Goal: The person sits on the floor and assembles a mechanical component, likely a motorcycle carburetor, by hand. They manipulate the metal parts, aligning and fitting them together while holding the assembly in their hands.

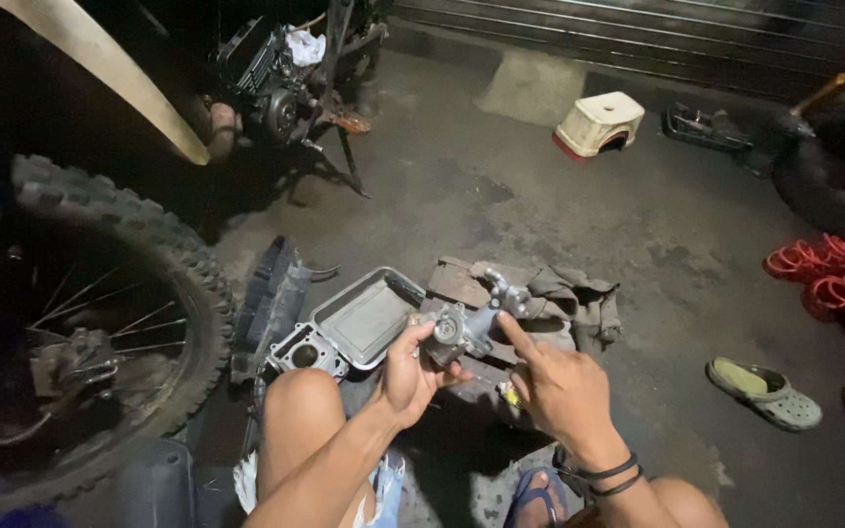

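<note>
no packages, labels, signs or screens show anywhere in this view of the dim workshop floor.

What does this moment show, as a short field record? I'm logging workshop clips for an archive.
setting: dark concrete floor, seen from a seated person's head
left hand: left hand grips a grey metal engine part
right hand: right hand, index finger touching the part, not holding it
below the part: metal tray, rag
left side: knobby motorcycle wheel
farther off: white plastic stool, green clog
</note>
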